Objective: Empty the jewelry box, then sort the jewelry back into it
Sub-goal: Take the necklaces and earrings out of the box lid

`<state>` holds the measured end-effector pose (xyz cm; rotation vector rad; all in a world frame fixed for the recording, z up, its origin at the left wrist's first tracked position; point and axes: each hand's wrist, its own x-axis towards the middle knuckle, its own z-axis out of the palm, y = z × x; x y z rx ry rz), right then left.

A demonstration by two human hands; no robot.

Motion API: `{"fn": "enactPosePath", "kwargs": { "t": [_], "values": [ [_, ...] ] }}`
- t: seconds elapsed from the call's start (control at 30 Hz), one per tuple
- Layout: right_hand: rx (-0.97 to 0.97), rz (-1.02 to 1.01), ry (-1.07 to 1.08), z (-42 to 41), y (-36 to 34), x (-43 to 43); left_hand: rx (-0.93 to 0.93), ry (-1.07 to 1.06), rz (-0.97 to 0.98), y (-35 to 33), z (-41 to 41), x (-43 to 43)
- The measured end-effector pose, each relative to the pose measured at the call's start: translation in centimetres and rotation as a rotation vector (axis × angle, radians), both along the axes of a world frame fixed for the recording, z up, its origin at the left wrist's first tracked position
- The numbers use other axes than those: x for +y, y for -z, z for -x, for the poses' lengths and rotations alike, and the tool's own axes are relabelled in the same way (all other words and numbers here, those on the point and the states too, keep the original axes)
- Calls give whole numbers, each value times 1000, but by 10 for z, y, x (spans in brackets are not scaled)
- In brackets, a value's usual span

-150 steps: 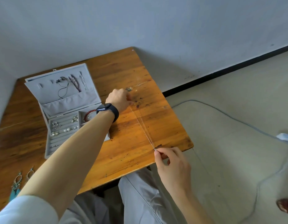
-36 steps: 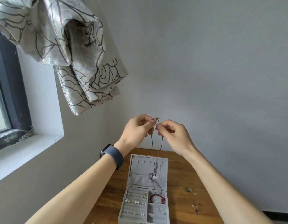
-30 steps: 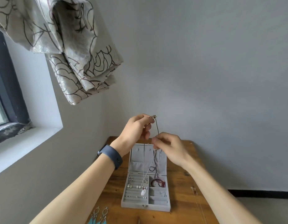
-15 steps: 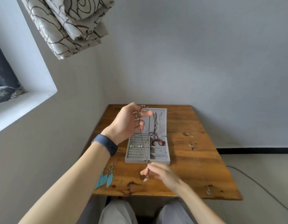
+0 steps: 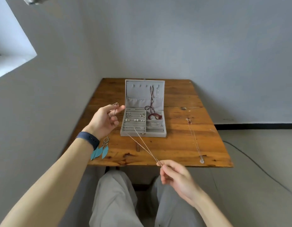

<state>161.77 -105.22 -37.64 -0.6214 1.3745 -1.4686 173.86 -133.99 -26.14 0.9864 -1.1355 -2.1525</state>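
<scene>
A grey jewelry box (image 5: pixel 142 134) stands open at the back middle of the wooden table (image 5: pixel 174 145). Its slots hold several small earrings and rings, and a red bracelet (image 5: pixel 154 116) lies in a right compartment. A dark necklace hangs from the lid. A thin chain necklace (image 5: pixel 142 145) stretches taut between my hands. My left hand (image 5: pixel 104 121) pinches its clasp end left of the box. My right hand (image 5: pixel 176 176) pinches the other end just off the table's front edge.
A second thin necklace with a pendant (image 5: pixel 195 141) lies along the table's right side. Turquoise feather earrings (image 5: pixel 100 149) lie at the front left. Walls close the left and back. A cable (image 5: pixel 256 163) runs on the floor to the right.
My head tilted down. The left hand lowered from above the box to its left side. The right hand pulled the chain's lower end toward me, drawing it taut over the table's front.
</scene>
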Motion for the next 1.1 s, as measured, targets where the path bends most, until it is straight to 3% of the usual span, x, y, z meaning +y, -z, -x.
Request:
{"fn": "enactPosePath", "kwargs": {
  "t": [0.23, 0.37, 0.47, 0.57, 0.63, 0.8, 1.0, 1.1],
  "values": [
    [13, -62, 44, 10, 16, 23, 59, 26, -95, 36, -3, 5],
    [10, -96, 147, 19, 28, 36, 44, 161, -53, 38, -8, -2],
    [33, -117, 221, 28, 33, 46, -148, 293, 126, 36, -12, -2],
    [94, -128, 273, 37, 32, 52, -521, 510, 565, 36, -10, 6],
    [138, -135, 306, 43, 31, 54, -642, 576, 780, 36, -4, 13],
    [151, -115, 416, 56, 21, 56, -622, 571, 1014, 35, 8, 22],
    [141, -71, 360, 66, 13, 64, -468, 371, 1032, 36, 19, 25],
    [155, -62, 321, 65, 13, 63, -482, 329, 1063, 41, 25, 25]
  ]
}}
